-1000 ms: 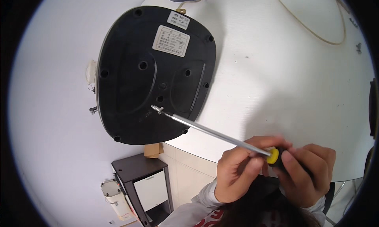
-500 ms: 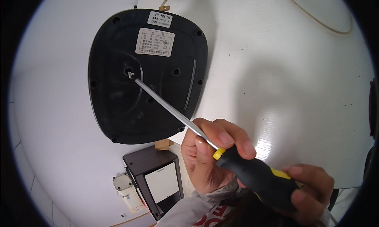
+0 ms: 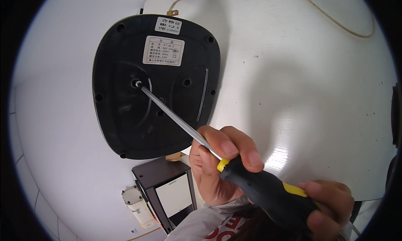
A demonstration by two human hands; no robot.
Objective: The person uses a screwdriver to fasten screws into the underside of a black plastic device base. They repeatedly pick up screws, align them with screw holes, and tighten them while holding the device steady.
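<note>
A black, rounded appliance base (image 3: 125, 128) with its underside toward me stands on the left part of the white table. A silver screw (image 3: 138, 84) sits at one recessed hole in it, against the tip of a long screwdriver (image 3: 180, 123) that slants down to the right. My left hand (image 3: 220, 165) is closed round the shaft where it meets the black and yellow handle. At the handle's rear end, the fingers of my right hand (image 3: 333, 205) are wrapped round the grip. How far the screw goes into the hole is hidden.
Two white labels lie on the base, a larger label (image 3: 163, 50) among them. A beige cord (image 3: 335, 19) curves over the white table (image 3: 293, 98). Below on the left stand a dark cabinet (image 3: 161, 174) with a white door and a cream-coloured container (image 3: 140, 207). A wall rises at left.
The screwdriver handle and my left hand have shifted slightly left. The screw now sits closer in line with the hole. The base appears a little lower in the picture.
</note>
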